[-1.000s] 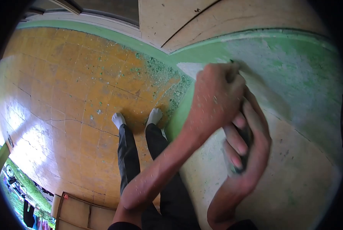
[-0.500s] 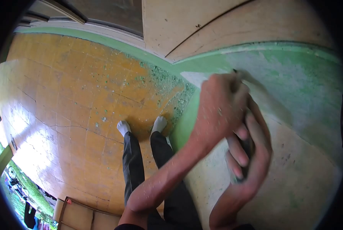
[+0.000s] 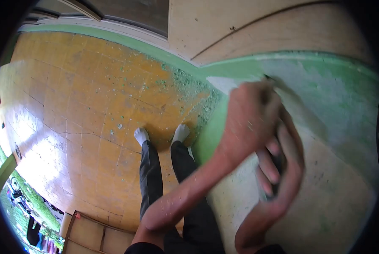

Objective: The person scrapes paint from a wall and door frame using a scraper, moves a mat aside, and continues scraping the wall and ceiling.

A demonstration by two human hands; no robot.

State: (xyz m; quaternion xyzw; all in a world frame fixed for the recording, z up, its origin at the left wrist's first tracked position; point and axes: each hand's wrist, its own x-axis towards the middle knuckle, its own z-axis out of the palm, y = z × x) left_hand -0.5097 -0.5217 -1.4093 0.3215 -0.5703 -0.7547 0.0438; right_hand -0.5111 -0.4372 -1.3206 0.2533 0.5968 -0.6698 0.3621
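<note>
My left hand [image 3: 255, 114] is closed in a fist in front of the green and white wall, slightly blurred. A small dark tip [image 3: 267, 77] pokes out just beyond its knuckles; the rest of what it grips is hidden. Close against it and lower, my right hand [image 3: 289, 161] has its fingers curled round a dark object [image 3: 277, 169], mostly covered by the fingers. Patchy green paint and pale bare areas cover the wall [image 3: 333, 97] behind both hands. Small flecks cling to my left hand and forearm.
Green and white flakes [image 3: 189, 86] lie scattered over the yellow tiled floor [image 3: 83, 97], thickest along the wall corner. My feet [image 3: 180, 133] stand near the wall. A brown framed panel [image 3: 85, 230] is at bottom left, and a dark line [image 3: 257, 21] crosses the upper wall.
The view has shifted a little, so the wall corner sits further right. Both hands appear slightly further right in the view, with their grips unchanged.
</note>
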